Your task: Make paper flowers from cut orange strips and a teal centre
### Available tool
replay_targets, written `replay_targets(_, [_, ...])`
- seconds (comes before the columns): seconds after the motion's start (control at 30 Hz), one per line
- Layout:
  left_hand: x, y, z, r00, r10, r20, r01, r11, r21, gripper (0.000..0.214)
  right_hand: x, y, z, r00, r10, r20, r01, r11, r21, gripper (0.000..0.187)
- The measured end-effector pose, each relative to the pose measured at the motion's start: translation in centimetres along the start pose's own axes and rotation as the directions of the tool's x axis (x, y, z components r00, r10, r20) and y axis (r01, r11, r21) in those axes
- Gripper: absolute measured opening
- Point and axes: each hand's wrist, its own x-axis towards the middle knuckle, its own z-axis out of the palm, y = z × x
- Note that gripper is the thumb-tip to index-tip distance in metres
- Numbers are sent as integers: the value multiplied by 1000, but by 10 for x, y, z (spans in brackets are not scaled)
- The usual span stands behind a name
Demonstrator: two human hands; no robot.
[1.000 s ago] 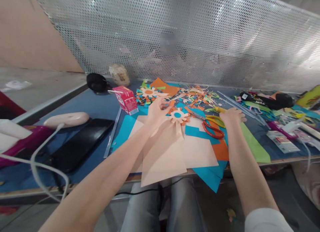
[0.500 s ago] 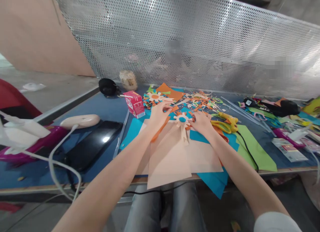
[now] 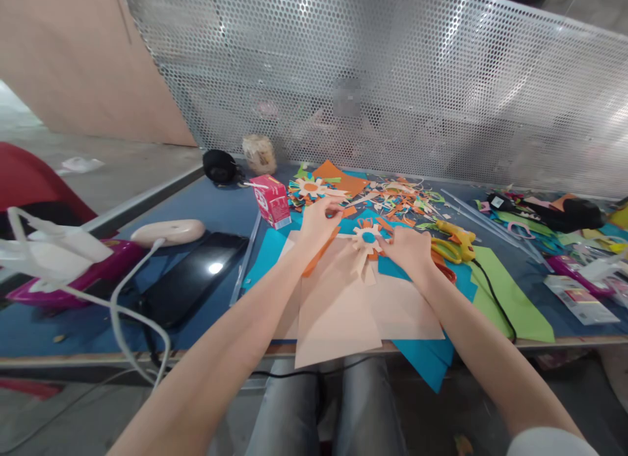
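A cream paper flower (image 3: 373, 248) with a blue centre and cream tails sits above a stack of cream sheets (image 3: 338, 318). Its right edge is pinched between thumb and fingers of my right hand (image 3: 408, 250). My left hand (image 3: 318, 224) is closed, thumb and fingertips together, up and left of the flower; anything between them is too small to make out. Beneath its wrist lies an orange paper strip (image 3: 321, 254). Behind the left hand rests another cream flower (image 3: 311, 187) with an orange centre. Yellow-handled scissors (image 3: 446, 248) lie right of my right hand.
Paper scraps (image 3: 405, 195) are heaped toward the perforated metal screen (image 3: 392, 83). On the left are a pink drink carton (image 3: 273, 204), a black phone (image 3: 196, 279) and white cables (image 3: 115, 305). A yellow glue gun (image 3: 465, 240) and green paper (image 3: 510, 299) lie right.
The flower has turned slightly and its tails have shifted, with my right hand still gripping its edge. My left hand stays pinched near the same spot. The whole view has shifted a little.
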Motion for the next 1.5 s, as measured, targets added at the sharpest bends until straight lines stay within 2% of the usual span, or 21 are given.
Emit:
replay_targets(0.13, [-1,-1,1,1000,-29,5,29,1000,6,24,-4,-1,-2,999,17,28,-15,997,-70,49])
replay_targets(0.23, [-1,-1,2,1000,-29,0,29,1000,8,23,-5,-2,-1,999,8,33,-7,999,-52,49])
replay_targets(0.37, [-1,0,1,999,-34,-3,34,999,-1,22,-2,-1,4,999,-34,18,34,999,25,36])
replay_targets(0.53, [2,-2,1,1000,12,-9,-12,1000,-2,20,5,6,17,985,-127,-113,154,951,268,21])
replay_targets(0.73, [3,-3,0,998,-7,-57,6,1000,-7,17,16,8,31,964,-162,-212,253,810,529,20])
replay_targets(0.93, [1,2,2,998,-28,-56,25,998,-53,16,19,-10,33,969,-122,-215,240,677,696,15])
replay_targets(1.1, [0,4,3,995,35,-98,-40,997,-59,16,24,-26,35,974,-151,-170,224,500,837,13])
replay_targets(1.2, [0,6,2,990,60,-130,-68,996,-58,15,27,-31,33,988,-115,-99,137,397,908,14])
replay_targets(1.37, [2,8,2,987,82,-138,-98,988,-116,17,28,-40,25,989,-26,143,-142,53,988,41])
replay_targets(1.43, [2,9,2,989,64,-134,-81,989,-124,18,28,-47,24,981,5,194,-194,3,981,45])
replay_targets(1.5, [2,9,2,990,60,-131,-76,990,-122,18,28,-52,25,978,9,206,-206,18,978,40])
